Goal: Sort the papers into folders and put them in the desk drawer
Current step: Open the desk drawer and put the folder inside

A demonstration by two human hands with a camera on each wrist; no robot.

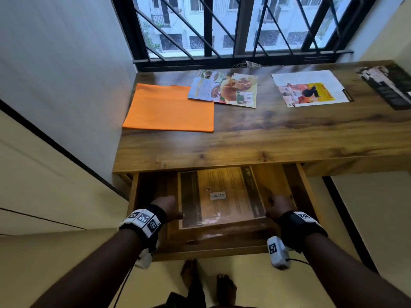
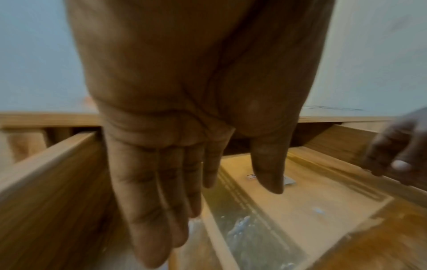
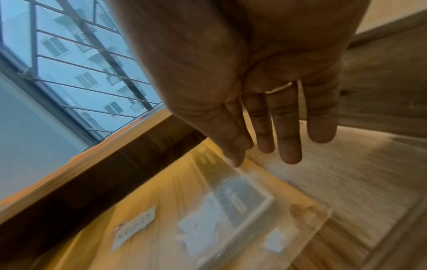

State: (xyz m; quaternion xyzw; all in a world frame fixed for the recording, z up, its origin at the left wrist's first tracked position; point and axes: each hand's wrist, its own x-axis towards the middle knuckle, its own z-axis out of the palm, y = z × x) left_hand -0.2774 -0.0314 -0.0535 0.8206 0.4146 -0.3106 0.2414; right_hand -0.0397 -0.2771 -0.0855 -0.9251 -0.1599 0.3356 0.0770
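Note:
The desk drawer [image 1: 211,252] stands pulled out. A clear plastic folder [image 1: 222,196] with a printed sheet and a small white label lies flat inside it. My left hand [image 1: 169,207] is at the folder's left edge, and my right hand [image 1: 279,207] is at its right edge. In the left wrist view the left hand [image 2: 208,173] points its fingers straight down beside the folder [image 2: 300,210]. The right hand [image 3: 277,137] hovers with straight fingers over the folder [image 3: 208,219]. Neither hand grips anything. I cannot tell whether the fingertips touch the folder.
On the desk top [image 1: 266,138] lie an orange folder [image 1: 169,107] at the left, food flyers [image 1: 222,88] beside it, a white sheet with an orange picture [image 1: 311,88], and a dark leaflet [image 1: 387,85] at the far right. A barred window [image 1: 222,30] stands behind. A wall [image 1: 66,63] runs along the left.

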